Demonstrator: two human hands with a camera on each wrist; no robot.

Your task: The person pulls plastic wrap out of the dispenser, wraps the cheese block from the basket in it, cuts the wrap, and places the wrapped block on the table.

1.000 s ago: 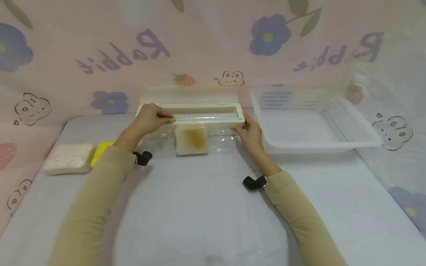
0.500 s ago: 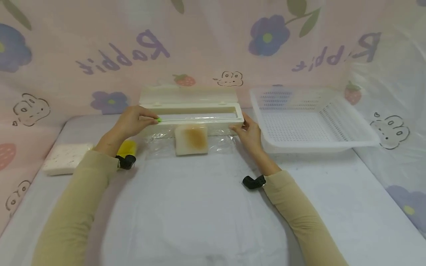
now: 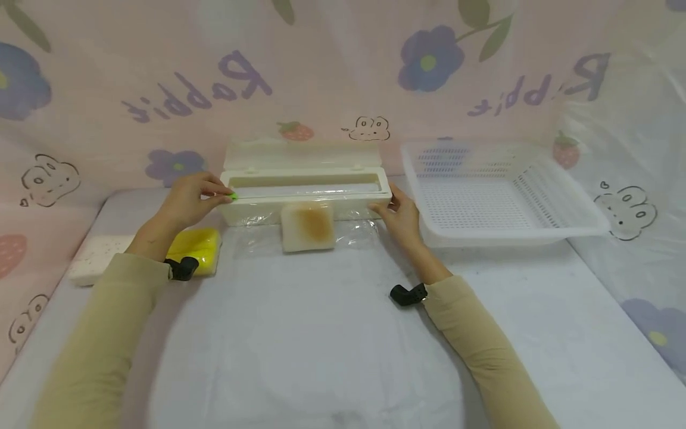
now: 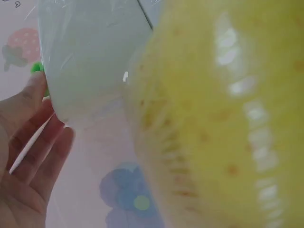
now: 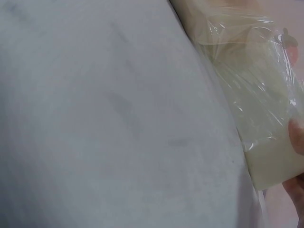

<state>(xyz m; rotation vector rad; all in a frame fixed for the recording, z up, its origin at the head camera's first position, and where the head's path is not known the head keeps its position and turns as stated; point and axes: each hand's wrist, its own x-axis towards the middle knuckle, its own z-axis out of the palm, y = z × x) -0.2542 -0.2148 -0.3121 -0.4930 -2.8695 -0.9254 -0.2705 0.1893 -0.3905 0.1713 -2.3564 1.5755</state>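
Note:
A long cream cling film dispenser (image 3: 348, 196) stands at the back of the table, its lid (image 3: 305, 156) raised. My left hand (image 3: 184, 199) pinches the small green slide cutter (image 3: 233, 196) at the dispenser's left end; the left wrist view shows the thumb on this green knob (image 4: 36, 68). My right hand (image 3: 402, 217) grips the right end, its fingers partly hidden behind the box. Clear cling film (image 3: 356, 232) hangs over the front and lies on the table. On that film, against the dispenser's front, is a bread slice (image 3: 308, 229) with a browned patch.
A white perforated plastic basket (image 3: 514, 233) stands to the right of the dispenser. Left, beneath my left forearm, lie a shiny yellow wrapped block (image 3: 200, 247) and a whitish speckled block (image 3: 91, 259). A printed curtain (image 3: 321, 71) rises directly behind the dispenser.
My left hand has slid the green cutter leftward along the dispenser's front edge, from near the middle to the left end. The right hand has kept its hold, and the bread slice has stayed put.

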